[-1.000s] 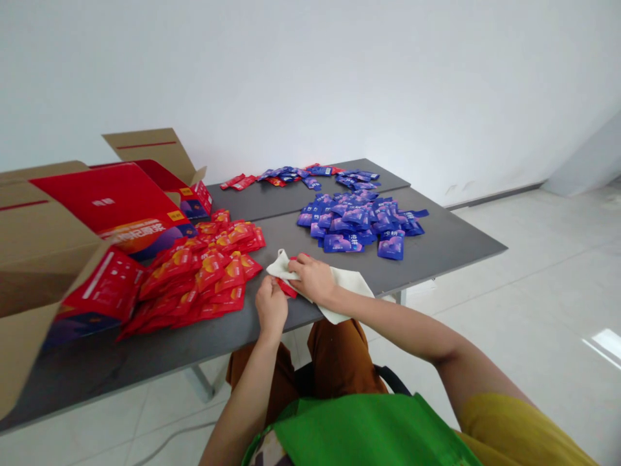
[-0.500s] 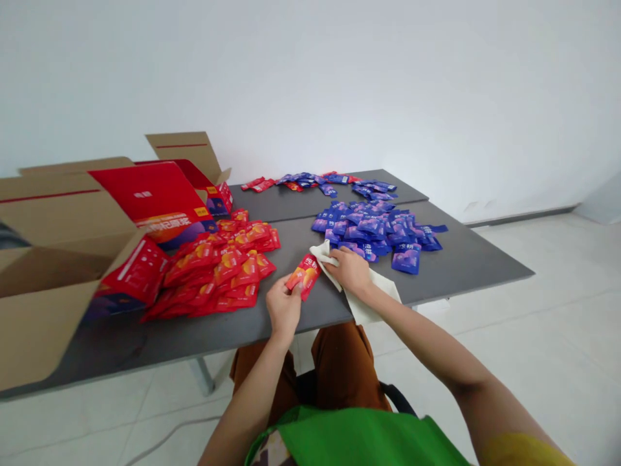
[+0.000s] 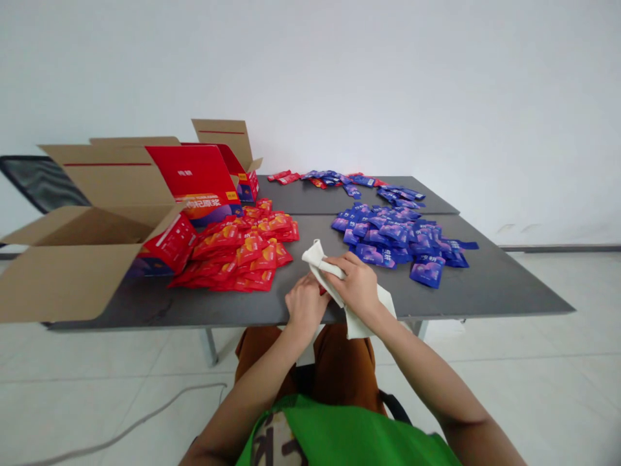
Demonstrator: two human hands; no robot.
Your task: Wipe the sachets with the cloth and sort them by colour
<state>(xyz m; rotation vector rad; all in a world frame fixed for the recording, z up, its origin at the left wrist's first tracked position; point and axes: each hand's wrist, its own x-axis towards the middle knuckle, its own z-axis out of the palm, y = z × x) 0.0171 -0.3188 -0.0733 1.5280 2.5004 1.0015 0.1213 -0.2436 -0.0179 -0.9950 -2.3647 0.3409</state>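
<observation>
L hand [image 3: 305, 303]: your fingers are curled in, gripping a red packet; wrist at tbl's near edge.
Red packet [image 3: 323, 292]: btwn your 2 hands, mostly hidden; only a sliver shows, next to the cloth.
R hand [image 3: 356, 288]: yours, closed on a bunched white cloth, just right of L hand.
White cloth [image 3: 363, 327]: one end pokes out far-left of your R fingers, rest hangs nr tbl's near edge.
Red pile [image 3: 242, 252]: left of your hands, against the nr open box [image 3: 196, 181].
Blue pile [image 3: 395, 236]: right, a bit farther off.
Far row [image 3: 334, 176]: red + blue pkts mixed, toward the wall.
Tbl [image 3: 509, 285]: dk grey, under all pkts.
</observation>
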